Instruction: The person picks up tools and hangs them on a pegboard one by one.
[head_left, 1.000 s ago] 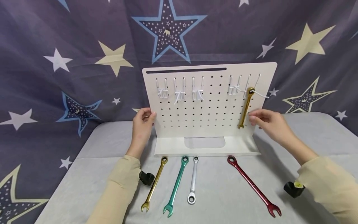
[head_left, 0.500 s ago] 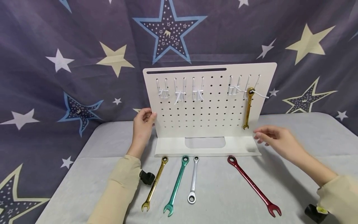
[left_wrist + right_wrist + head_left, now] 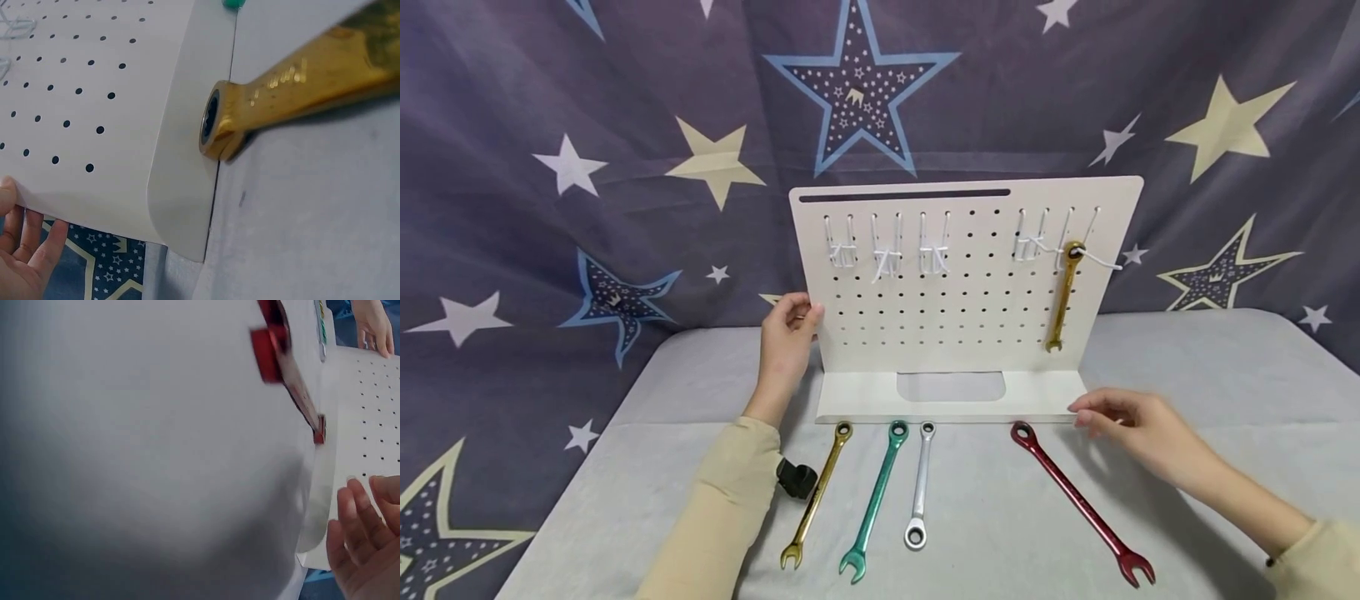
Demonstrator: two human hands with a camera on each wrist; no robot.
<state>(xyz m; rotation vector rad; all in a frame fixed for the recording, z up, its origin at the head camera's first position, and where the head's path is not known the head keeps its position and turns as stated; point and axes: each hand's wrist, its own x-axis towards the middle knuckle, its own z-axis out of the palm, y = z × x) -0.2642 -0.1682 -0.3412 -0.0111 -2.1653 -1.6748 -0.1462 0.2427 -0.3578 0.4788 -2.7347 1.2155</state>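
One wrench is up and four are not, so the work looks about a fifth done. The hung wrench (image 3: 1063, 296) dangles by its ring from the last hook (image 3: 1105, 262) near the right edge of the board (image 3: 955, 357), forked end down and leaning a little left. Four other hooks (image 3: 887, 254) along the board's upper part carry no wrench.

On the table (image 3: 985, 500), a gold wrench (image 3: 817, 500), a green wrench (image 3: 876, 504) and a silver wrench (image 3: 921, 483) lie with their far ends by the left half of the front edge of the base (image 3: 853, 396). The red wrench (image 3: 1078, 497) slants away from the right half of that edge.

The left hand (image 3: 785, 346) pinches the board's left edge, thumb in front. The right hand (image 3: 1142, 427) holds nothing, its fingers loosely bent and apart, by the base's front right corner; whether it touches there, I cannot tell.

A black wrist camera (image 3: 797, 478) crowds the gold wrench, and hook prongs jut out from the board. Behind hangs a starry cloth (image 3: 632, 208).
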